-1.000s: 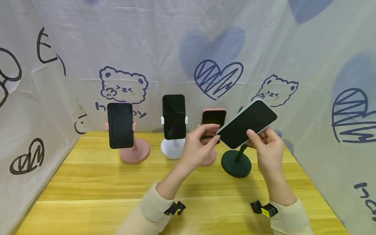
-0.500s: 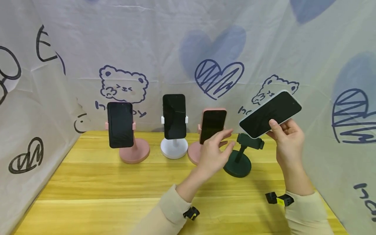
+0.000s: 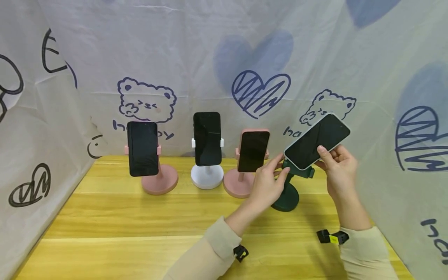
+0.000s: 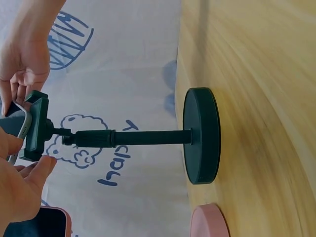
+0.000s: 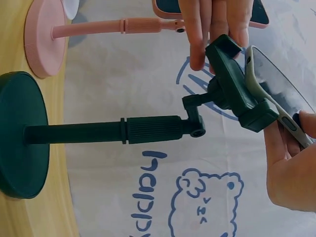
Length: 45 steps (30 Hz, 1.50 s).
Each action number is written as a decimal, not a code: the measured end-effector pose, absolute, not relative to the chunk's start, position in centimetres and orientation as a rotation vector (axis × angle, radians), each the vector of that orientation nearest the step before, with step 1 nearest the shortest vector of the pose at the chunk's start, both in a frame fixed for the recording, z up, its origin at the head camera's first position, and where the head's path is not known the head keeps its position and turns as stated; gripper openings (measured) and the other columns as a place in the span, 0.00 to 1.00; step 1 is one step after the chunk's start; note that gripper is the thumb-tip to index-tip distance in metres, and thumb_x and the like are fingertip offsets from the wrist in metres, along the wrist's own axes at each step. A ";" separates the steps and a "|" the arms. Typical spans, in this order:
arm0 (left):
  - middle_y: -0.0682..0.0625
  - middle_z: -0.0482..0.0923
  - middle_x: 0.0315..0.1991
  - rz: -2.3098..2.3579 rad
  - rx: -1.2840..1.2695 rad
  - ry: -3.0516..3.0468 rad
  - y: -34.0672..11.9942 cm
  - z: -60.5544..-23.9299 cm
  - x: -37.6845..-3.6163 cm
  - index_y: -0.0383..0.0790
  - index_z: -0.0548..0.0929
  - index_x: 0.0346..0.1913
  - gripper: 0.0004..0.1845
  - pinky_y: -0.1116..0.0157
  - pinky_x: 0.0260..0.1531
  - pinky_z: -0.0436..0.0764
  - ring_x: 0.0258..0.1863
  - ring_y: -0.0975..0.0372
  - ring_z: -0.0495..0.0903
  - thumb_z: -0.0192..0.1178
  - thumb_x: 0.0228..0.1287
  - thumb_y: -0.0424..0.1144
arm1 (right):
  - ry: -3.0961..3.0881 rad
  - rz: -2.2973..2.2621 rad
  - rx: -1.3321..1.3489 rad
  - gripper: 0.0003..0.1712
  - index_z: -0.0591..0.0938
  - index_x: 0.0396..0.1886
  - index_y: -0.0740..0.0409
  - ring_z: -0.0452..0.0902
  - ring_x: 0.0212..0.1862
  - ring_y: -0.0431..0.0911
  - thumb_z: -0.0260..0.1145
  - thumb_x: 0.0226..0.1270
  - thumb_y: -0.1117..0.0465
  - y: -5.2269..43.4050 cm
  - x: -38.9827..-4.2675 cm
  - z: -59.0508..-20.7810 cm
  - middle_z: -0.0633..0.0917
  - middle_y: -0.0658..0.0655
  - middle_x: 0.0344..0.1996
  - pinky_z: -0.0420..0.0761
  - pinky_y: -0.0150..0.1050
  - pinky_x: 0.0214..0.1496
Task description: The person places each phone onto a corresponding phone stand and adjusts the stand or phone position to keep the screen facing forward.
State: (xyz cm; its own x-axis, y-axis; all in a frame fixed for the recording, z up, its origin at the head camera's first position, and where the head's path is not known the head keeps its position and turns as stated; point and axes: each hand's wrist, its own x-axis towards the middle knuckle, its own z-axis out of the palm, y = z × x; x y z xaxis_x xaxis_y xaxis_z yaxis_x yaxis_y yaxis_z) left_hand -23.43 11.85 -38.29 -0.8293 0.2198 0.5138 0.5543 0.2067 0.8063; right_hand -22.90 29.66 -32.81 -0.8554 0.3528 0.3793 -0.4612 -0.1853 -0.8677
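A printed cloth backdrop (image 3: pixel 217 50) with bears and hearts is hanging round a yellow wooden table (image 3: pixel 140 221). Along the back of the table, three stands are each carrying a dark-screened phone: a pink stand on the left (image 3: pixel 160 182), a white stand (image 3: pixel 207 179) beside it, and a second pink stand (image 3: pixel 239 186) next along.

At the right end of the row, a dark green stand (image 3: pixel 285 200) is sitting on its round base with its clamp (image 5: pixel 232 86) holding nothing yet. The person's right hand (image 3: pixel 337 171) is gripping a phone in a pale case (image 3: pixel 316 142), fingers and thumb curled round its lower part, and is tilting it so its lower edge is lying right against the clamp; in the right wrist view the phone is touching the cradle but not seated between the clamp's ends. The left hand (image 3: pixel 267 184) is reaching in from the other side, its fingers relaxed and fairly straight, fingertips (image 5: pixel 197 61) touching the clamp without closing round it.

To my eye this is the seating step: the phone is being lined up with the holder. I would judge the next move is calling for the left hand to steady or spread the clamp while the right hand is squaring the phone up and sliding it in.
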 end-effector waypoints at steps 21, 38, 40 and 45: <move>0.47 0.84 0.59 -1.726 -0.655 -2.189 12.4 -38.3 -24.1 0.42 0.77 0.67 0.21 0.78 0.49 0.82 0.52 0.61 0.87 0.60 0.73 0.37 | -1.657 2.115 0.321 0.21 0.76 0.59 0.61 0.88 0.47 0.39 0.66 0.67 0.71 30.3 -23.2 -34.3 0.87 0.50 0.49 0.88 0.32 0.45; 0.46 0.87 0.53 -1.636 -0.672 -2.245 12.0 -37.9 -24.2 0.40 0.83 0.60 0.17 0.78 0.46 0.83 0.46 0.62 0.89 0.62 0.72 0.38 | -1.847 1.843 0.413 0.13 0.79 0.50 0.59 0.89 0.38 0.36 0.64 0.68 0.73 31.8 -23.2 -34.6 0.91 0.45 0.39 0.88 0.29 0.37; 0.46 0.87 0.52 -1.611 -0.684 -2.242 12.0 -37.8 -24.2 0.39 0.83 0.59 0.16 0.79 0.46 0.83 0.46 0.62 0.89 0.62 0.72 0.38 | -1.863 1.834 0.435 0.13 0.79 0.50 0.58 0.89 0.38 0.36 0.65 0.68 0.73 32.0 -23.3 -34.5 0.91 0.45 0.39 0.87 0.29 0.37; 0.45 0.88 0.52 -1.576 -0.694 -2.231 11.9 -37.8 -24.2 0.38 0.83 0.58 0.15 0.79 0.46 0.83 0.45 0.62 0.89 0.62 0.72 0.37 | -1.901 1.816 0.473 0.14 0.79 0.50 0.58 0.89 0.38 0.35 0.64 0.68 0.73 32.3 -23.4 -34.3 0.91 0.45 0.39 0.87 0.29 0.38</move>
State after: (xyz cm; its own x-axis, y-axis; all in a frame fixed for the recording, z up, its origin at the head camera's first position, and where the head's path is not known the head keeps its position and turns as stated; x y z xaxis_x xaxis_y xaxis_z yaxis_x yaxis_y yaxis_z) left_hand -24.18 11.94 -37.79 -0.8300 0.2019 0.5200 0.5576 0.2729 0.7840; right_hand -23.44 32.28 -34.29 -0.8320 0.0698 0.5504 -0.5467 0.0663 -0.8347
